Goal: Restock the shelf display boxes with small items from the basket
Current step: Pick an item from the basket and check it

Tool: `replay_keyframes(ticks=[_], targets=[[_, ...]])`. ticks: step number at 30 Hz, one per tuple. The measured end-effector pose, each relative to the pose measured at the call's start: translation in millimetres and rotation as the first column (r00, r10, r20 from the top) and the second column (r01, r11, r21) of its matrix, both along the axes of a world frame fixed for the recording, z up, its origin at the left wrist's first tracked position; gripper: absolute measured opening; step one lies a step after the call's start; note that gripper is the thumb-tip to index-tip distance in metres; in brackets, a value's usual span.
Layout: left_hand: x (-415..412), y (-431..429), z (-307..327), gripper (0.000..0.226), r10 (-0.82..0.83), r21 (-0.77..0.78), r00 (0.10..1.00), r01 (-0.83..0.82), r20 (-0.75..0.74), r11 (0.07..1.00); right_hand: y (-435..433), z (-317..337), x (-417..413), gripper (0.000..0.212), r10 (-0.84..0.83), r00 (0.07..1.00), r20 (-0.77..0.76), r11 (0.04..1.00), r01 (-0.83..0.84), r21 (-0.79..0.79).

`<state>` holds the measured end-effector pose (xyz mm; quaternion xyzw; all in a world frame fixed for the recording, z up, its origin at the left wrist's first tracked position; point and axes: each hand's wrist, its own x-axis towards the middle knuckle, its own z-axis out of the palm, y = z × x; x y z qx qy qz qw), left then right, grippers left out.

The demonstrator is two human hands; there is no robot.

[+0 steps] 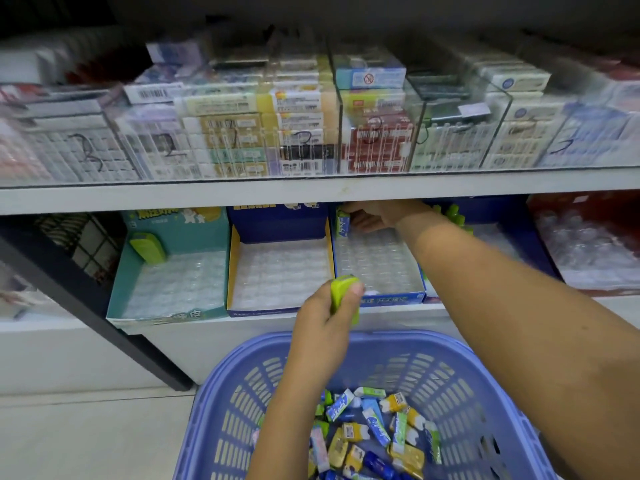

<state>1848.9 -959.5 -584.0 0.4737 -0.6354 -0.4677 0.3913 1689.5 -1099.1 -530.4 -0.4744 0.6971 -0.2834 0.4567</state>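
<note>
Your left grip [325, 327] pinches a green pack [341, 294] just above the basket [346, 341]. Your right grip [375, 216] is deep in the blue box [391, 297], fingers at a blue pack [343, 226]; grasping or not, can't tell.

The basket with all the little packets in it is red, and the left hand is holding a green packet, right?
Not quite. The basket is blue, not red, as the head view shows. The rest is right: little packets lie in it, and the left hand holds a green packet.
</note>
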Motion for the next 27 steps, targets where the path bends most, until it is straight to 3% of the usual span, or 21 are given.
replay_keyframes(ticks=[2, 4, 6, 8, 11, 13, 14, 16, 21, 24, 27], targets=[[10.1, -3.0, 4.2, 0.029, 0.101, 0.141, 0.972, -0.072, -0.212, 0.987, 11.1, 4.8, 5.3, 0.033, -0.033, 0.977, -0.209, 0.991, 0.005, -0.133], [21.4, -7.3, 8.8, 0.04, 0.185, 0.332, 0.871, -0.027, -0.455, 0.943, 31.9, 12.7, 15.7, 0.023, -0.061, 0.883, -0.466, 0.952, -0.088, -0.292], [34.5, -12.5, 15.5, 0.048, 0.272, 0.452, 0.747, 0.043, -0.607, 0.891, 56.7, 17.6, 29.0, 0.016, -0.052, 0.91, -0.412, 0.932, -0.104, -0.348], [47.3, -16.2, 17.6, 0.051, 0.346, 0.493, 0.705, 0.006, -0.619, 0.87, 84.2, 23.5, 52.1, 0.021, 0.056, 0.982, -0.178, 0.928, -0.117, -0.354], [61.3, -12.0, 17.7, 0.038, 0.383, 0.376, 0.811, -0.22, -0.443, 0.9, 103.3, 23.5, 93.3, 0.034, 0.166, 0.986, 0.015, 0.957, -0.158, -0.242], [72.5, -6.2, 13.8, 0.028, 0.335, 0.059, 0.927, -0.33, -0.168, 0.942, 102.4, 19.9, 119.9, 0.04, 0.182, 0.983, 0.028, 0.966, -0.174, -0.193], [78.6, -3.7, 11.2, 0.025, 0.333, -0.097, 0.94, -0.34, -0.076, 0.936, 99.7, 17.8, 131.3, 0.038, 0.187, 0.982, 0.025, 0.962, -0.178, -0.206], [92.1, -1.8, 10.3, 0.03, 0.385, -0.23, 0.923, -0.38, -0.025, 0.896, 93.9, 14.9, 151.5, 0.028, 0.211, 0.977, -0.009, 0.943, -0.206, -0.259], [136.2, -15.9, 9.8, 0.047, 0.529, -0.358, 0.849, -0.491, 0.009, 0.794, 77.9, 11.5, 193.5, 0.035, 0.289, 0.955, -0.065, 0.877, -0.292, -0.381], [161.7, -24.7, 1.0, 0.051, 0.556, -0.37, 0.788, -0.449, 0.266, 0.814, 59.7, 10.4, 216.7, 0.035, 0.261, 0.962, -0.076, 0.793, -0.259, -0.551], [173.0, -23.6, -13.7, 0.049, 0.478, -0.276, 0.719, -0.39, 0.504, 0.879, 35.1, 3.5, 242.1, 0.035, 0.305, 0.931, -0.199, 0.737, -0.363, -0.57]])
